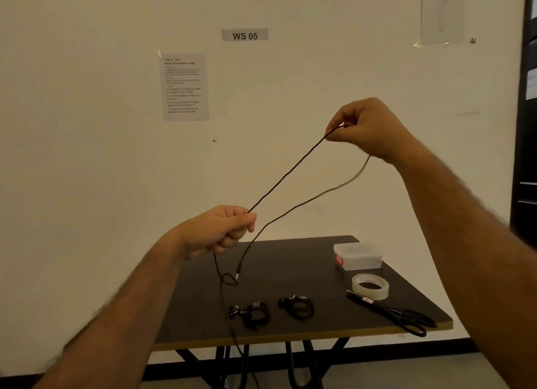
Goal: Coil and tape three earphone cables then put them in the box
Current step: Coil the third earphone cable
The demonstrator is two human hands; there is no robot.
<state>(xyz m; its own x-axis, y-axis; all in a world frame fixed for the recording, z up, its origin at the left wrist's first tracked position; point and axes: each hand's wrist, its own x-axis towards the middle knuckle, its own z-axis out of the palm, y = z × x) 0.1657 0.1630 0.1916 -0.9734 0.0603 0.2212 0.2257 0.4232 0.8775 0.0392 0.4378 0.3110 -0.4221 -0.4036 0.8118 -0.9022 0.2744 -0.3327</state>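
A black earphone cable [286,173] stretches taut between my two hands, held up above the table. My left hand [222,230] pinches it low at centre, and my right hand [364,130] pinches it higher on the right. From my right hand a slack length droops down to the plug above the table, while the earbud ends dangle below my left hand. Two coiled black earphones [252,314] [297,304] lie on the dark table [290,260]. A clear plastic box [358,255] with its lid on stands at the table's back right.
A roll of clear tape [370,285] lies in front of the box. Black scissors [398,313] lie near the table's right front edge. A wall with a "WS 05" label and a printed sheet stands behind the table.
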